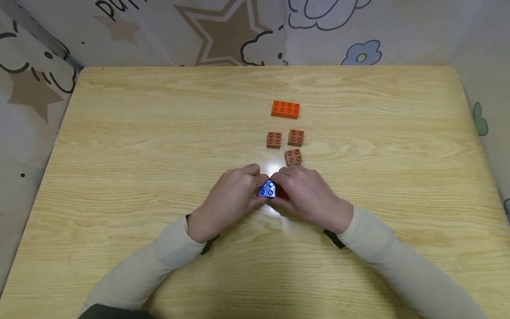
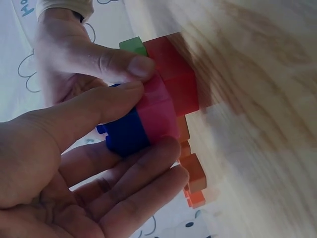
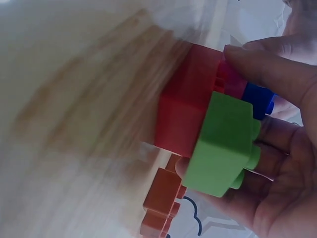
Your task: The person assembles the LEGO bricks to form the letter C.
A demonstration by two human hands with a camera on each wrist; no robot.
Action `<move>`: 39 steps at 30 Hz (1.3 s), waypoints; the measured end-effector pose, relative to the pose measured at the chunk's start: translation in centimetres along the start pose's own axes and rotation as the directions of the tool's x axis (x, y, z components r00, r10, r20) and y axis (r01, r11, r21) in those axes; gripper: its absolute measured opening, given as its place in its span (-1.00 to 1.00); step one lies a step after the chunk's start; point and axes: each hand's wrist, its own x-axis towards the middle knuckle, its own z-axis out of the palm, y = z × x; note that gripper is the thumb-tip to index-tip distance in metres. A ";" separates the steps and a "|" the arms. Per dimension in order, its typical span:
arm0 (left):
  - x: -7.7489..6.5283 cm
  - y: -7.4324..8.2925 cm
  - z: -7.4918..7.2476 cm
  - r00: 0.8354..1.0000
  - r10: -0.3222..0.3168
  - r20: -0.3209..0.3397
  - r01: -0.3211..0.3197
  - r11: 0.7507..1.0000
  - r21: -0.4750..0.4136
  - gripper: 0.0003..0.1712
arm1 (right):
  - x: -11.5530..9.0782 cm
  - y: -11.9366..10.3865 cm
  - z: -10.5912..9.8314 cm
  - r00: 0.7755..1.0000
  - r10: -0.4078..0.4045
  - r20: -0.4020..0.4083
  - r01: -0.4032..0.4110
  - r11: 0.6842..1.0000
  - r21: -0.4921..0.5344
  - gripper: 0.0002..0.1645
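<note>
Both hands meet around a small group of toy building bricks near the middle of the table. A blue brick [image 1: 267, 189] sits on a pink brick [image 2: 159, 114], and my left hand [image 1: 233, 197] pinches these two between thumb and fingers. Against the pink brick is a red brick [image 3: 185, 99], low by the table. A green brick [image 3: 220, 144] stands on the red one. My right hand [image 1: 308, 195] curls round the green side, its thumb at the pink brick. Red studs show beside the pink brick; whether it is fully seated I cannot tell.
Beyond the hands lie three brownish-orange square bricks, one left [image 1: 273, 140], one right [image 1: 296, 138] and one nearer [image 1: 293, 157]. Farther back is a longer orange brick [image 1: 285, 110]. Patterned walls [image 1: 159, 35] border the wooden table [image 1: 139, 133].
</note>
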 end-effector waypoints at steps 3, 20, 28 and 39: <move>0.3 0.2 -0.2 1.000 -0.007 0.015 0.007 1.000 0.011 -0.76 | -0.2 0.1 0.2 1.000 0.007 -0.010 -0.007 1.000 -0.012 -0.63; 0.9 1.1 -0.7 0.993 -0.053 0.109 0.043 0.995 0.092 -0.68 | -3.9 2.3 -1.3 1.000 0.027 0.013 -0.025 0.995 -0.096 -0.56; 0.8 0.7 -0.5 0.989 -0.081 0.120 0.080 0.997 0.013 -0.62 | -3.7 2.2 -0.7 1.000 -0.018 -0.018 0.016 0.993 -0.118 -0.62; 2.2 -0.3 -2.5 0.955 -0.198 0.220 0.236 0.958 -0.161 -0.36 | -3.6 2.0 -0.5 0.998 -0.059 -0.038 0.051 0.983 -0.177 -0.66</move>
